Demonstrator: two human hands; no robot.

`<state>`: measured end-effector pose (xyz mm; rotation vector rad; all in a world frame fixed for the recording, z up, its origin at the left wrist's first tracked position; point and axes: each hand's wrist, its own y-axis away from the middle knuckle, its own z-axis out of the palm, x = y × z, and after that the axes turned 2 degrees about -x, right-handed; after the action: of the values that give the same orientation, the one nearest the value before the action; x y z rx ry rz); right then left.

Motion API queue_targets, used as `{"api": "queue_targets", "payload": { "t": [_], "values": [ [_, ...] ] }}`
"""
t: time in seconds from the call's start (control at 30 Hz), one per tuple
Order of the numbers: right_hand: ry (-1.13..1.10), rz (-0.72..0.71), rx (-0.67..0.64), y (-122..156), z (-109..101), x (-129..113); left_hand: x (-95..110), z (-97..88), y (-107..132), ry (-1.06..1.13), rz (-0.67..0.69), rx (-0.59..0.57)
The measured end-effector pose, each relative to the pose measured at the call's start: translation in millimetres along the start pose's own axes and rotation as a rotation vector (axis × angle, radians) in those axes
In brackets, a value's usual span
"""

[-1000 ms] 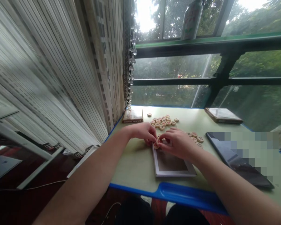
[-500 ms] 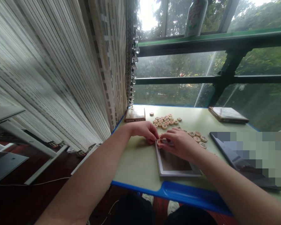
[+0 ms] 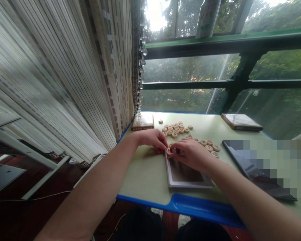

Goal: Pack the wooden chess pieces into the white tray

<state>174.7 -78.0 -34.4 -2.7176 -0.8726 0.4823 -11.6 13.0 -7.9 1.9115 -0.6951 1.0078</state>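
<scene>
A shallow white-rimmed box (image 3: 167, 172) with a brown inside lies on the table before me. At its far left corner a round wooden Chinese chess piece (image 3: 169, 151) with a red character stands over the rim. My right hand (image 3: 185, 150) reaches across the box with thumb and fingertips pinched on that piece. My left hand (image 3: 157, 140) is closed, its fingertips gripping the same corner from outside. Beyond both hands, more Chinese chess pieces (image 3: 177, 128) lie in a cluster. Others (image 3: 208, 147) spread to the right of my right hand, partly hidden by it.
A book-like box (image 3: 142, 123) stands at the table's back left, and another flat box (image 3: 241, 121) at the back right. A dark, partly blurred-out device (image 3: 251, 170) lies right. The blue table edge (image 3: 203, 207) runs along the front; a curtain (image 3: 90, 67) hangs left.
Both hands stay at the box corner, with the right fingers shifting slightly around the piece. The whole view has moved a little, so everything appears slightly further left.
</scene>
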Motion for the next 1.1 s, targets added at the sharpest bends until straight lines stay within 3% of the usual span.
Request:
{"api": "queue_targets", "payload": {
  "t": [0.67, 1.1],
  "values": [
    [-0.019, -0.084, 0.014, 0.8, -3.2, 1.2, 0.8, 3.0, -2.6, -0.030, -0.005, 0.025],
    [-0.032, -0.063, 0.042, 0.4, -5.3, -0.3, 2.8, 5.2, -0.6, -0.005, -0.021, 0.037]
  ]
}}
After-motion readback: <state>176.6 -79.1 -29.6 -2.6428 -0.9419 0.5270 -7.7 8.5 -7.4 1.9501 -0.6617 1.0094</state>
